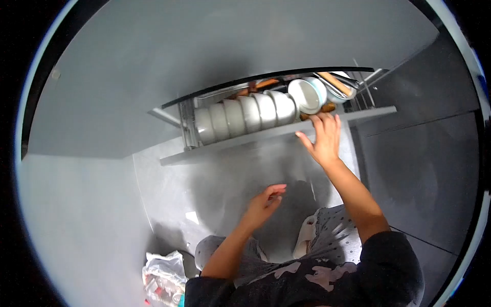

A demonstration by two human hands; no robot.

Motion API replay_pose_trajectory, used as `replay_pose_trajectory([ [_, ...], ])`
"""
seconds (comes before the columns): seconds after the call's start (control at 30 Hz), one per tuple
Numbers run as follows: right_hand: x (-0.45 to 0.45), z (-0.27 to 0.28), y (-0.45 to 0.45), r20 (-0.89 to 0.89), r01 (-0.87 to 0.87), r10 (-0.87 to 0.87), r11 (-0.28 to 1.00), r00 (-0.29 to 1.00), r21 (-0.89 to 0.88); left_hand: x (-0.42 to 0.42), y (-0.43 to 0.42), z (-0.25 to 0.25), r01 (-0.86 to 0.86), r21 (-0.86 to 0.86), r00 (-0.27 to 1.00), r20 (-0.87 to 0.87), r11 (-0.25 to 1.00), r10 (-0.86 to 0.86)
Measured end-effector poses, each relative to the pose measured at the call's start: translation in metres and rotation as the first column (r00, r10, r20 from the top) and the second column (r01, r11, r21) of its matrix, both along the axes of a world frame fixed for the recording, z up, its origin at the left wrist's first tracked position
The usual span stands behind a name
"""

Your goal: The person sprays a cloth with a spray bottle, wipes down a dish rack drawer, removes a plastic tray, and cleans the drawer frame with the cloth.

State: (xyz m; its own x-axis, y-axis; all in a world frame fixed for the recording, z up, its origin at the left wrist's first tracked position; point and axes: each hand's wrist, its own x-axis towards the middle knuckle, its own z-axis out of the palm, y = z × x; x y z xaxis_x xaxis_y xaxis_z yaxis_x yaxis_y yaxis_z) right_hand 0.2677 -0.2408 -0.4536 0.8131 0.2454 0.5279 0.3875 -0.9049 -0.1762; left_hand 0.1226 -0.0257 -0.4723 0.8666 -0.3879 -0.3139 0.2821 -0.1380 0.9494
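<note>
Drawer (pixel 255 137) found drawn out beneath the grey counter (pixel 179 46), its front edge touched right of its middle by the right hand (pixel 323 135); fingers laid over that edge, close together, thumb spread aside, no pinch seen. Off-centre force is best kept gentle and in line with the slides, it is judged, lest the drawer skew or the crockery knock; fingertips should be kept out of any closing gap. Left hand (pixel 265 204) held on the near side, apart from the drawer, fingers loosely curled, nothing held. Clear bag (pixel 164 271) noted on the floor, to the drawer's near left; crumpled contents not identified, red and teal bits seen. Inside the drawer, white bowls (pixel 249 113) are stood on edge in a row from its left end past its middle. To their right a white dish (pixel 306 96) is tilted; whether anything is held in it cannot be told. A tan-handled utensil (pixel 335 83) is laid at the drawer's right rear. Small brown item (pixel 328 108) noted just behind the fingertips.
</note>
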Motion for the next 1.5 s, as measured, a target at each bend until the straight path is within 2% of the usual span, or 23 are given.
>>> replay_pose_trajectory([
  [0.03, -0.003, 0.003, 0.003, -0.028, 0.01, -0.011, 1.0, 1.0, -0.026, 0.008, 0.002, 0.0, -0.023, 0.006, 0.999, -0.023, 1.0, 0.023],
  [0.17, 0.017, 0.011, 0.015, -0.123, 0.02, -0.024, 0.999, 0.992, -0.035, 0.069, 0.01, 0.002, 0.17, -0.069, 0.981, -0.079, 0.983, -0.175],
  [0.2, 0.014, 0.005, 0.024, -0.107, 0.075, -0.078, 0.997, 0.991, -0.031, 0.085, 0.023, -0.003, 0.27, -0.073, 0.961, -0.048, 0.96, -0.274],
  [0.33, 0.009, 0.007, 0.024, -0.171, 0.085, -0.088, 0.996, 0.981, -0.028, 0.108, 0.03, 0.017, 0.365, -0.075, 0.929, -0.029, 0.928, -0.368],
  [0.4, 0.009, 0.006, 0.022, -0.227, 0.109, -0.116, 0.993, 0.967, -0.043, 0.126, 0.034, 0.038, 0.579, -0.146, 0.805, -0.054, 0.802, -0.591],
  [0.43, 0.013, 0.005, 0.023, -0.237, 0.11, -0.117, 0.993, 0.964, -0.042, 0.138, 0.04, 0.05, 0.569, -0.14, 0.812, -0.059, 0.811, -0.58],
  [0.5, 0.014, 0.006, 0.023, -0.26, 0.108, -0.113, 0.994, 0.959, -0.036, 0.155, 0.06, 0.084, 0.659, -0.302, 0.726, 0.012, 0.689, -0.688],
  [0.57, 0.015, 0.006, 0.021, -0.287, 0.104, -0.114, 0.993, 0.951, -0.049, 0.165, 0.089, 0.114, 0.585, -0.398, 0.8, 0.143, 0.706, -0.582],
  [0.6, 0.014, 0.007, 0.018, -0.296, 0.099, -0.108, 0.994, 0.949, -0.047, 0.167, 0.124, 0.126, 0.485, -0.402, 0.874, 0.261, 0.777, -0.41],
  [0.67, 0.011, 0.011, 0.018, -0.336, 0.093, -0.105, 0.994, 0.936, -0.052, 0.164, 0.196, 0.131, 0.122, -0.494, 0.971, 0.241, 0.861, 0.0],
  [0.73, 0.012, 0.014, 0.018, -0.369, 0.084, -0.105, 0.994, 0.923, -0.071, 0.159, 0.26, 0.108, -0.371, -0.523, 0.869, 0.094, 0.767, 0.485],
  [0.83, 0.014, 0.013, 0.018, -0.352, 0.08, -0.107, 0.993, 0.93, -0.09, 0.168, 0.332, 0.024, -0.802, -0.206, 0.595, -0.188, 0.561, 0.781],
  [0.9, 0.013, 0.009, 0.012, -0.311, 0.061, -0.091, 0.992, 0.946, -0.107, 0.16, 0.347, -0.056, -0.734, 0.115, 0.613, -0.312, 0.669, 0.726],
  [0.93, 0.014, 0.009, 0.012, -0.306, 0.051, -0.086, 0.991, 0.948, -0.121, 0.159, 0.342, -0.091, -0.657, 0.111, 0.663, -0.385, 0.745, 0.642],
  [0.97, 0.015, 0.011, 0.012, -0.33, 0.053, -0.098, 0.989, 0.939, -0.141, 0.162, 0.333, -0.118, -0.566, -0.018, 0.747, -0.433, 0.824, 0.504],
  [1.0, 0.013, 0.009, 0.012, -0.31, 0.046, -0.089, 0.989, 0.946, -0.143, 0.169, 0.324, -0.16, -0.586, -0.176, 0.736, -0.523, 0.791, 0.43],
  [1.07, 0.014, 0.012, 0.012, -0.313, 0.007, -0.052, 0.99, 0.948, -0.144, 0.197, 0.287, -0.173, -0.525, -0.269, 0.744, -0.606, 0.807, 0.282],
  [1.1, 0.013, 0.014, 0.014, -0.326, 0.018, -0.069, 0.987, 0.943, -0.157, 0.213, 0.267, -0.152, -0.501, -0.228, 0.744, -0.607, 0.835, 0.281],
  [1.13, 0.01, 0.012, 0.011, -0.326, 0.031, -0.089, 0.983, 0.941, -0.18, 0.216, 0.262, -0.194, -0.478, -0.345, 0.778, -0.594, 0.808, 0.206],
  [1.33, 0.006, 0.008, 0.005, -0.269, 0.025, -0.09, 0.972, 0.959, -0.234, 0.239, 0.254, -0.243, -0.493, -0.402, 0.719, -0.688, 0.772, 0.101],
  [1.43, 0.011, 0.015, 0.017, -0.308, 0.014, -0.07, 0.984, 0.949, -0.178, 0.239, 0.257, -0.27, -0.467, -0.434, 0.745, -0.663, 0.771, 0.078],
  [1.47, 0.011, 0.017, 0.021, -0.32, 0.058, -0.13, 0.973, 0.939, -0.225, 0.244, 0.251, -0.259, -0.475, -0.489, 0.744, -0.668, 0.731, 0.036],
  [1.5, 0.011, 0.017, 0.021, -0.313, 0.057, -0.127, 0.973, 0.941, -0.222, 0.245, 0.255, -0.247, -0.415, -0.434, 0.754, -0.656, 0.799, 0.035],
])
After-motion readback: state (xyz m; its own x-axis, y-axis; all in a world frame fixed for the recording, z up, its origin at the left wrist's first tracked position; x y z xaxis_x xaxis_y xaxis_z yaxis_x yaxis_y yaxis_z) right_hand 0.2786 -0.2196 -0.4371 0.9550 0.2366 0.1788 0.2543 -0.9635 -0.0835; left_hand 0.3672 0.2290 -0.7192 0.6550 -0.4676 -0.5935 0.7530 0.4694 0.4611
